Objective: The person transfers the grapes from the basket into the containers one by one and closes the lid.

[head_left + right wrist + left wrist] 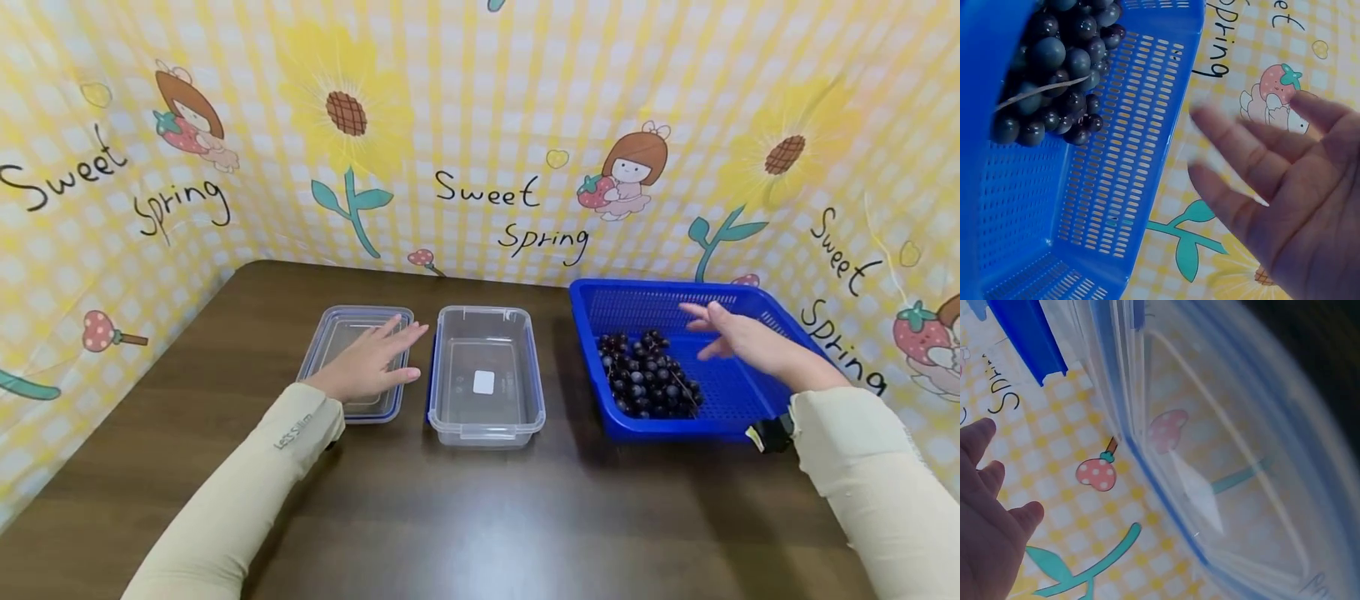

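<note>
Over the blue-rimmed lid on the left of the table, my left hand is held with its fingers spread; contact with the lid cannot be made out. Beside it stands a clear plastic food container with a white label inside. My right hand hovers above the blue plastic basket, fingers extended and holding nothing. Dark grapes on their stems lie in the basket's left part. In the right wrist view, that hand appears apart from the grapes.
The dark wooden table runs back to a yellow checked cloth printed with sunflowers and figures. The cloth also rises at both sides. A black strap with a device sits at my right wrist, near the basket's front corner.
</note>
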Tool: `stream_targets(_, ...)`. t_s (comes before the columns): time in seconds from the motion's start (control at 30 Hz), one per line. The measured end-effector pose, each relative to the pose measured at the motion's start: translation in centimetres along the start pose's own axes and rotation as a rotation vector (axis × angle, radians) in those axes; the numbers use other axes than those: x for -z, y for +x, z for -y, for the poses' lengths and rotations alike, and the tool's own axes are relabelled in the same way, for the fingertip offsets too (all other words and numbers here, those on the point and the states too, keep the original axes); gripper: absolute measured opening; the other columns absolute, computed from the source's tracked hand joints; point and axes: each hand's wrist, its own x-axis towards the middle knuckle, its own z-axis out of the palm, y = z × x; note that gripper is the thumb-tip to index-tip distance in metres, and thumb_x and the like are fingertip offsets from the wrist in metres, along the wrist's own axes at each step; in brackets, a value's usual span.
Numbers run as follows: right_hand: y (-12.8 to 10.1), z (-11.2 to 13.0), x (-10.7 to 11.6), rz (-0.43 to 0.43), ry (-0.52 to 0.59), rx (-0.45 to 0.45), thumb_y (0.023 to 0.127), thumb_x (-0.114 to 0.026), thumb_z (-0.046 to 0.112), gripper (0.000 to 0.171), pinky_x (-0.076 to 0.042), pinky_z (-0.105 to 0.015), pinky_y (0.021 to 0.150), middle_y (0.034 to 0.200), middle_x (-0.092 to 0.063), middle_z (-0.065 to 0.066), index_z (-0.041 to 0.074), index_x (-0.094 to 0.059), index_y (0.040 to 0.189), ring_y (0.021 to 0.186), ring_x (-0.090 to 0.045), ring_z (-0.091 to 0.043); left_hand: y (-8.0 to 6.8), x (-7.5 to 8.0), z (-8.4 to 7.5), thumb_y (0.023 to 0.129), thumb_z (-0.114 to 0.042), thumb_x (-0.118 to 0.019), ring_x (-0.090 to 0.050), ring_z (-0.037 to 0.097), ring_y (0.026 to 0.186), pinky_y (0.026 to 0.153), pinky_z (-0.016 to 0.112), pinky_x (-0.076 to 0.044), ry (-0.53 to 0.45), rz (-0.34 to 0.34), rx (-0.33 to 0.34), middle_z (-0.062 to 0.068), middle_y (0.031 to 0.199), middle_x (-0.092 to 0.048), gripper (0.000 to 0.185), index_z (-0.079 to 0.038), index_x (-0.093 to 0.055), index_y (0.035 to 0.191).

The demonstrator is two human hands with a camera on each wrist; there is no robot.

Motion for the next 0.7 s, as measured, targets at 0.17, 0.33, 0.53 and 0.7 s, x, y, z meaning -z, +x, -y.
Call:
stream_targets(0.17, 0.7, 0.1, 0.2, 0.031, 0.072, -0.084, 0.101, -0.006, 0.051, 0.075, -0.055, -0.047, 0.076, 0.131, -0.045, -0.039, -0.006, -0.017, 0.149, 0.075, -0.066, -0.026, 0.2, -0.6, -0.2, 0.093, -0.062, -0.042, -0.006, 0.039, 0.144, 0.11, 0.064, -0.005, 0.01, 0.045, 0.036, 0.014, 0.155, -0.026, 0.082, -0.008, -0.025, 0.152)
stream_targets(0.33, 1.5, -0.1, 0.9, 0.045, 0.121, -0.198, 0.102, -0.019, 0.053, 0.076, -0.055, -0.046, 0.078, 0.132, -0.048, -0.035, -0.005, -0.016, 0.15, 0.086, -0.066, -0.027, 1.1, -0.6, -0.8, 0.088, -0.065, -0.049, -0.005, 0.036, 0.145, 0.111, 0.062, -0.005, 0.059, 0.068, 0.052, 0.014, 0.155, -0.025, 0.088, -0.01, -0.024, 0.153)
stream_targets(0.53, 3.4, -0.7, 0.8, 0.194, 0.183, -0.324, 0.1, -0.029, 0.055, 0.084, -0.054, -0.047, 0.082, 0.141, -0.036, -0.036, -0.008, -0.003, 0.149, 0.112, -0.057, -0.043, 2.0, -0.9, -1.2, 0.086, -0.059, -0.057, -0.005, 0.039, 0.144, 0.11, 0.064, -0.005, 0.085, 0.105, 0.038, 0.012, 0.156, -0.024, 0.088, -0.01, -0.026, 0.152)
stream_targets(0.7, 5.0, -0.6, -0.1, 0.286, 0.17, -0.34, 0.101, -0.032, 0.051, 0.081, -0.055, -0.045, 0.078, 0.142, -0.032, -0.038, -0.007, -0.005, 0.15, 0.108, -0.06, -0.042, 2.2, -1.4, -1.2, 0.086, -0.055, -0.06, -0.006, 0.041, 0.144, 0.109, 0.066, -0.007, 0.093, 0.121, 0.022, 0.011, 0.155, -0.026, 0.085, -0.008, -0.031, 0.15)
